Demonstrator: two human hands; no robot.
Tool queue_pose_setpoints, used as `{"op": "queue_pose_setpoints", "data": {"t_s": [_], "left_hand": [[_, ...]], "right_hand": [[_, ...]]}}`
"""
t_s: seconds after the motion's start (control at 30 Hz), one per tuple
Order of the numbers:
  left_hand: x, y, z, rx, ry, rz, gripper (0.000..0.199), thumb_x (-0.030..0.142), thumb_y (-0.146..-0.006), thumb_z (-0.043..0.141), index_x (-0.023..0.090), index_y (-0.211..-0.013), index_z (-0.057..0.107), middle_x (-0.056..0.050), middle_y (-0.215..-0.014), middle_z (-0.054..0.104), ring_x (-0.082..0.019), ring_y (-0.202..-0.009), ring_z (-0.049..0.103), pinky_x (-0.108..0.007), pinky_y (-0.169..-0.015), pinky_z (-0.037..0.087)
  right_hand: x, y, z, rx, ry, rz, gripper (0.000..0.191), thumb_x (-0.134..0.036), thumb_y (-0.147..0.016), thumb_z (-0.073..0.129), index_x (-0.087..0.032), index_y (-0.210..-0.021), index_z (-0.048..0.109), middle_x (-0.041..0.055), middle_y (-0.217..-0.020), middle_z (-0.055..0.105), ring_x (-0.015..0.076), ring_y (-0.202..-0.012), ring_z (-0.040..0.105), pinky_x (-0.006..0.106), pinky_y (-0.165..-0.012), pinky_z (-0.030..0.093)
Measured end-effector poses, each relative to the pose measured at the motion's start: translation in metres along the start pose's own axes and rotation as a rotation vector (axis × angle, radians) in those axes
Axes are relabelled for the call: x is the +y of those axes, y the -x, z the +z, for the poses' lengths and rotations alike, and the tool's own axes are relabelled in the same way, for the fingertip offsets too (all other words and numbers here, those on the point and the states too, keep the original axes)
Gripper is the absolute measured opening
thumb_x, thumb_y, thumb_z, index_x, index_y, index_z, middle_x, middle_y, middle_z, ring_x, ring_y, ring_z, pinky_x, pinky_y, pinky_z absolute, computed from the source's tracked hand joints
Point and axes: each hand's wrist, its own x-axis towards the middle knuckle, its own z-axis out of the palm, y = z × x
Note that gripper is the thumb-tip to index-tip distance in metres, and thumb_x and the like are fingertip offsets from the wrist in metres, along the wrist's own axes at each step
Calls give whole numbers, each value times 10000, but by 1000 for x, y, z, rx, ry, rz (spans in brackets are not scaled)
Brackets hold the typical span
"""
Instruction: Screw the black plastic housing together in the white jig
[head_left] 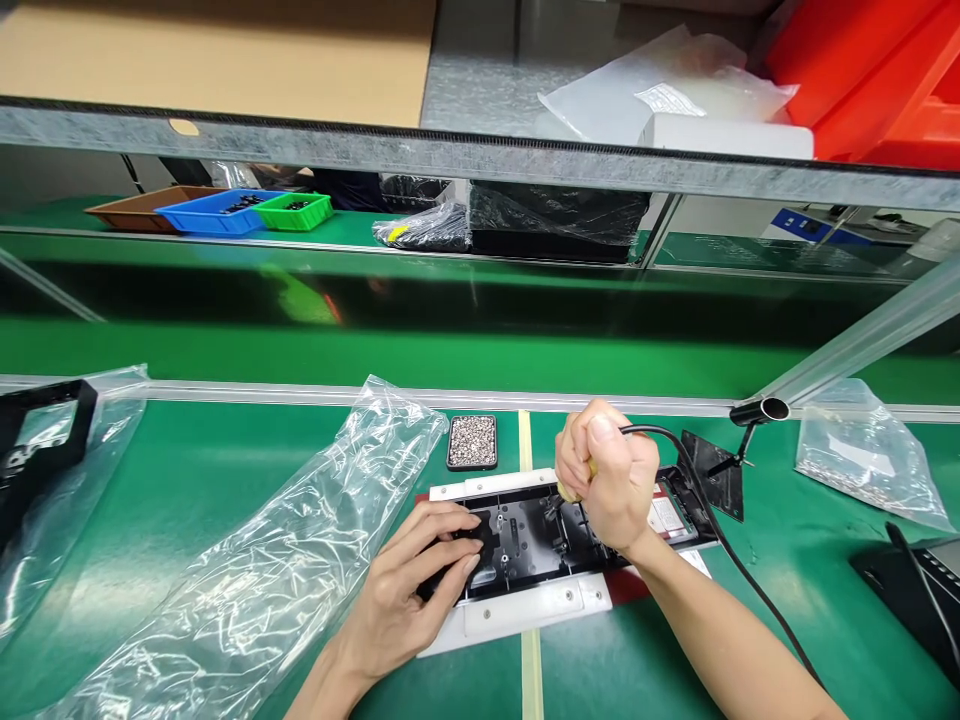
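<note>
A long black plastic panel [525, 560] with ribs and posts lies in a white fixture [525, 610] on the green bench. My left hand [412, 580] rests on the panel's left end, its fingers stretched out and apart. Closed in a fist, my right hand [611, 475] grips a soldering iron by its yellow handle [571, 493]; the black cord [705, 500] leaves the top of the fist. The iron's tip points down at the middle of the panel, and its exact contact is hard to make out. Behind the panel stands a small black tray [472, 465] of tiny metal pieces.
A tube-shaped iron stand [759, 411] is at the right, by a bag of small parts [870, 455]. Clear plastic wrap [285, 560] covers the left. A bagged black frame [45, 450] lies at far left. A metal shelf [480, 150] spans overhead.
</note>
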Motion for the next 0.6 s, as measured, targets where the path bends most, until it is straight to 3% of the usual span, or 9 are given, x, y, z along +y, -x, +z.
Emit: {"op": "queue_pose_setpoints", "data": {"t_s": [0.6], "left_hand": [[0, 0, -1, -9, -23, 3, 219, 36, -1000, 609, 169, -1149, 697, -113, -1235, 637, -262, -1198, 577, -444, -995, 518]], "right_hand": [[3, 2, -3, -16, -13, 3, 420, -420, -1064, 502, -190, -722, 423, -56, -590, 359, 49, -450, 313, 170, -385, 269]]}}
